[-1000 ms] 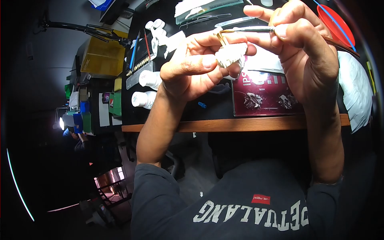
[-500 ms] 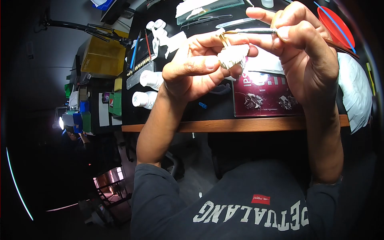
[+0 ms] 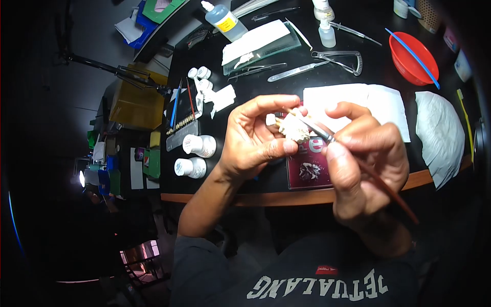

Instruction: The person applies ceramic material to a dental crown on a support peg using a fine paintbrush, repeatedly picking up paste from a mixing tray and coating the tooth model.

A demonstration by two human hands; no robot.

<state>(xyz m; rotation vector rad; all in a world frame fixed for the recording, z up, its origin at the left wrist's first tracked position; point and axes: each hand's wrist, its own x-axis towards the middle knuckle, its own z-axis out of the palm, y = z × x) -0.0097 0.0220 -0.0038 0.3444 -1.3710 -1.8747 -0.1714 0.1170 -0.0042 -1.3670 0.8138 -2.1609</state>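
Note:
My left hand (image 3: 255, 140) pinches a small white dental cast (image 3: 293, 129) between thumb and fingers, above the desk's front edge. My right hand (image 3: 363, 169) grips a thin brush (image 3: 368, 171) with a brown handle like a pen. Its metal ferrule and tip rest on the cast. Under both hands lies a maroon booklet (image 3: 307, 171) with a small grey clump on it.
On the black desk (image 3: 245, 77) lie white tissues (image 3: 358, 102), a red bowl (image 3: 413, 50) with a blue stick, calipers (image 3: 340, 57), a scalpel (image 3: 294, 71), a glass slab (image 3: 258, 43), small bottles (image 3: 197, 156) and a shade guide (image 3: 181, 120). A wooden edge (image 3: 266, 197) borders the desk.
The view has tilted up the desk, and both hands have dropped lower and nearer to me. The brush has swung from lying level to a steep slant onto the cast.

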